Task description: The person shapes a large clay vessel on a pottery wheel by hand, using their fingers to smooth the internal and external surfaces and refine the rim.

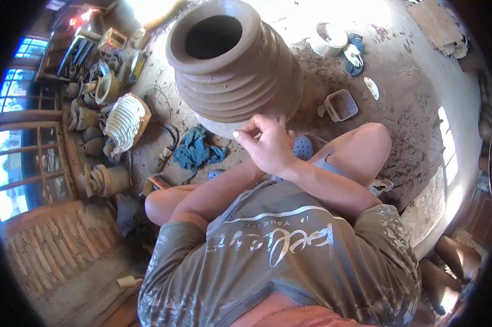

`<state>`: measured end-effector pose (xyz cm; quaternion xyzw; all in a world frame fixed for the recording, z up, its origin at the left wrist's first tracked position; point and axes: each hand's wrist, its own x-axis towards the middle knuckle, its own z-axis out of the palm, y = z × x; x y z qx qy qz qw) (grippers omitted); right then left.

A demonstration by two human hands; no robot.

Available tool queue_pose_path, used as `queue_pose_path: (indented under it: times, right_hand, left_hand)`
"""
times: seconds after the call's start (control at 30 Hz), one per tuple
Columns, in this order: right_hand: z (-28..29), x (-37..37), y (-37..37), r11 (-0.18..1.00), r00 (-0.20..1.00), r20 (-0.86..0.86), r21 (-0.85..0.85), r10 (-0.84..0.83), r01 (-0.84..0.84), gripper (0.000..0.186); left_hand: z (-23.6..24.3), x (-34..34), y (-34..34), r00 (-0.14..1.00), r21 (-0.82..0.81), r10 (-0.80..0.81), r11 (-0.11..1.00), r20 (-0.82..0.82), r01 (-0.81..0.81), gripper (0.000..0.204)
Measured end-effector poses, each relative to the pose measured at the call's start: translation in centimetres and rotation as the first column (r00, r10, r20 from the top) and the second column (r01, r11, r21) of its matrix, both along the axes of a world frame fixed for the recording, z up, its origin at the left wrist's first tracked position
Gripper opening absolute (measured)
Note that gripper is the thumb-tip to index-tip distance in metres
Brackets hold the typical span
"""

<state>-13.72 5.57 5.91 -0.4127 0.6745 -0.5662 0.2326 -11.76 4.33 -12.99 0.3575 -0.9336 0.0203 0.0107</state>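
A large ribbed pot (235, 82) of brown clay stands upright in front of me, its wide mouth toward the top of the view. Close to the pot's near base, my right hand (270, 146) crosses over my left. Thumb and fingers of the right hand are drawn together in a pinch; whatever they hold, if anything, is too small to make out. My left hand (292, 134) is mostly hidden behind the right one, with only bits of its fingers showing. Whether either hand touches the pot I cannot tell.
A crumpled blue-green cloth (198, 148) lies left of my feet. Rightward are a small plastic tub (341, 105), a white bucket (329, 39) and a glove (353, 54). Several small pots and a ribbed white piece (127, 121) line the left side, beside windows.
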Motion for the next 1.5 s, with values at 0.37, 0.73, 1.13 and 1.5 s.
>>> queue_pose_path:
  times: [0.37, 0.73, 1.13, 1.5]
  right_hand:
    - [2.8, -15.7, -2.4, 0.988, 0.999, 0.025, 0.152, 0.031, -0.034, 0.065]
    - [0.9, -1.6, 2.1, 0.985, 0.898, -0.411, -0.006, 0.157, -0.175, 0.049]
    - [-2.3, -7.5, 5.8, 0.939, 0.862, -0.435, -0.095, 0.260, -0.331, 0.020]
    - [-2.9, -6.0, 6.5, 0.856, 0.675, -0.661, -0.094, 0.328, -0.508, 0.026]
  left_hand:
    - [7.0, 4.7, -3.2, 0.855, 0.212, -0.518, 0.835, -0.010, 0.508, 0.033]
    - [4.1, 5.6, -2.9, 0.872, 0.086, -0.482, 0.868, -0.088, 0.489, 0.026]
    - [12.0, 9.8, -7.1, 0.912, 0.917, 0.144, 0.178, -0.383, 0.357, 0.055]
    - [14.4, 10.9, -4.4, 0.895, 0.924, 0.445, -0.341, -0.003, 0.173, 0.091]
